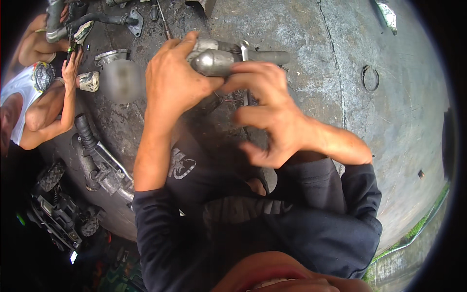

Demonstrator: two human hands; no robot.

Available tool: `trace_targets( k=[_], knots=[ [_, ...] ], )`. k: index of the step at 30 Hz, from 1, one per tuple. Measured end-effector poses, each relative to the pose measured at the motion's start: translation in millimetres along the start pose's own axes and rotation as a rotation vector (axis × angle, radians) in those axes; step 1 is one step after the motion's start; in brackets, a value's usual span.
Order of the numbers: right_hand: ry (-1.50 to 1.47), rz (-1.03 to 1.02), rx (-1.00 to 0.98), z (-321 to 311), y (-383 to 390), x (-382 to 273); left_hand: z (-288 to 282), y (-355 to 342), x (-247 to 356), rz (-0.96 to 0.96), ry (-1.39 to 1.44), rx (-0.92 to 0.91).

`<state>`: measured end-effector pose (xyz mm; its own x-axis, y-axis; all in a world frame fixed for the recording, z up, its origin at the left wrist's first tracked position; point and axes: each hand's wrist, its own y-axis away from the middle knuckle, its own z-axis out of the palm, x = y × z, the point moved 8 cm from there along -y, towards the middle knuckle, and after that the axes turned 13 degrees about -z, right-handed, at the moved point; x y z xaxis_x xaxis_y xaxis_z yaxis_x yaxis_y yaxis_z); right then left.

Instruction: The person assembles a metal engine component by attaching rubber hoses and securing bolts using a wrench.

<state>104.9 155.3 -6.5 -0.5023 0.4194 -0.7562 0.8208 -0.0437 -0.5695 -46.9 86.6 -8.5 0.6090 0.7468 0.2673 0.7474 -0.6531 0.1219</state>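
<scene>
A grey metal exhaust part (214,62) with a rounded, polished end and a pipe running to the right lies in front of me. My left hand (176,78) is wrapped over its left end, thumb reaching along the near side. Close to its near right side is my right hand (267,109), fingers spread and curved, slightly blurred; I see nothing held in it. Across the part stands a slim silver tool that looks like a wrench (244,52), its lower length partly behind my right fingers. The part's underside is hidden by my hands.
A co-worker's hand (70,73) is at the left, by a bent pipe with a flange (135,23). More metal engine parts (109,170) lie on the concrete floor at left. A toy-like vehicle chassis (61,209) sits lower left; a metal ring (370,79) lies right.
</scene>
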Motion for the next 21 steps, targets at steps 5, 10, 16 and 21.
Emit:
trace_targets(
  k=[5, 10, 16, 21],
  knots=[
    [0.478, 0.269, 0.109, -18, 82, 73, 1, 5, -14, -0.030, 0.059, -0.038],
    [0.542, 0.250, 0.119, -29, 61, 100, -4, 13, 4, 0.050, -0.028, -0.006],
    [0.397, 0.361, 0.107, -27, 47, 115, -3, 19, 6, 0.054, -0.021, -0.003],
    [0.061, 0.389, 0.246, -37, -6, 107, -3, 26, 22, 0.104, -0.024, 0.009]
  ],
)
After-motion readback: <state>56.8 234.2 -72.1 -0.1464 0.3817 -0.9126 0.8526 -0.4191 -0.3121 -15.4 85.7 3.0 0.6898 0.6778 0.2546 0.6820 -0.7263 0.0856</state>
